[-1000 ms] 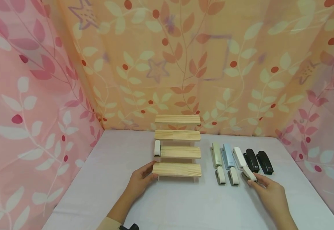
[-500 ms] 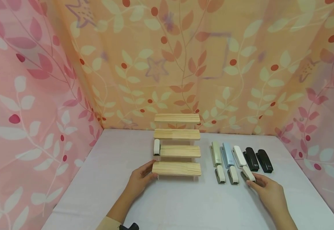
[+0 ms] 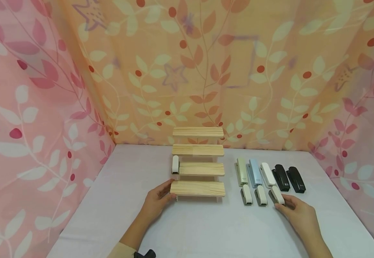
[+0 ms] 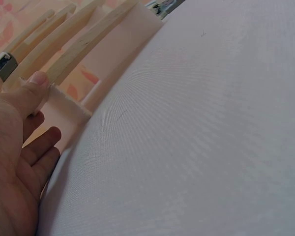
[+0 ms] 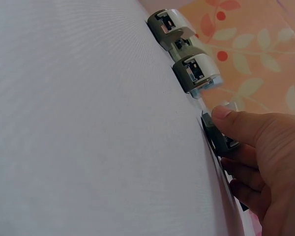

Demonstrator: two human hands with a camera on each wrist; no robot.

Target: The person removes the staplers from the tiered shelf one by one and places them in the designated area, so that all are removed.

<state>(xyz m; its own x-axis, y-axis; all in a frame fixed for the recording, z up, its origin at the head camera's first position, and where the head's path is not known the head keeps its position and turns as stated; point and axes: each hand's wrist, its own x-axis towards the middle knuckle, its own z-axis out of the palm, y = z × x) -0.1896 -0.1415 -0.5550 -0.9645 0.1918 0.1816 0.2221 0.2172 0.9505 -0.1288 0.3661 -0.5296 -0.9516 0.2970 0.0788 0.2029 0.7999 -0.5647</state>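
Observation:
A wooden four-step display rack (image 3: 198, 189) stands on the white tabletop. My left hand (image 3: 154, 204) holds the left end of its lowest board, thumb at the board's end in the left wrist view, lower fingers loosely bent beneath. One small white stapler (image 3: 175, 164) sits at the left end of the second step up. At the right, my right hand (image 3: 301, 213) pinches another small white stapler (image 3: 277, 195) between thumb and fingers, close to the cloth. Left of it stand two matching small staplers (image 3: 246, 194), one beside the other. In the right wrist view my thumb covers part of the held stapler.
Behind the small staplers runs a row of larger ones: a light green stapler (image 3: 242, 172), a light blue stapler (image 3: 255, 173), a white stapler (image 3: 268, 174) and two black staplers (image 3: 281, 177). Patterned cloth walls (image 3: 187, 89) enclose the table at the back and sides.
My right hand has shifted slightly left and turned the small stapler, so it lies closer in line with its two neighbours. The left hand keeps its place on the rack.

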